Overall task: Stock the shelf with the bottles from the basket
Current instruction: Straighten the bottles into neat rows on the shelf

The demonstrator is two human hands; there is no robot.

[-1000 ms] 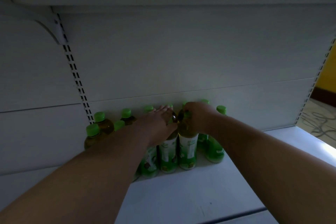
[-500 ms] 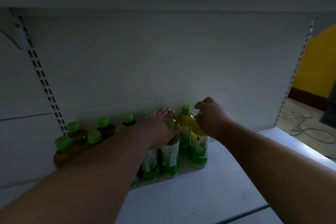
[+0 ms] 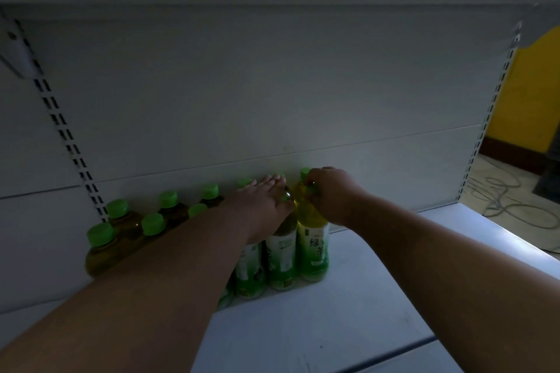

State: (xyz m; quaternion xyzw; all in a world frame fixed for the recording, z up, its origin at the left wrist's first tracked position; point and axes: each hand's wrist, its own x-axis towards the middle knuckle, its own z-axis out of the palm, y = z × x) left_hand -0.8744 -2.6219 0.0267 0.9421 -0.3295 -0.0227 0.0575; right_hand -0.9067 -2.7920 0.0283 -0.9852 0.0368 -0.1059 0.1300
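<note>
While the left hand [image 3: 266, 200] lies flat on neighbouring caps, the right hand [image 3: 330, 194] grips the upright end bottle [image 3: 312, 239] near the shelf [image 3: 394, 281] back, directly beneath its fingers

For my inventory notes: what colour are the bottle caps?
Bright green caps, clearest in the head view.

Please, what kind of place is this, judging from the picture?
Probably a shop or stockroom. White metal shelf with slotted uprights, as in store shelving, and rows of identical green-capped tea bottles that the left hand and right hand are arranging.
</note>
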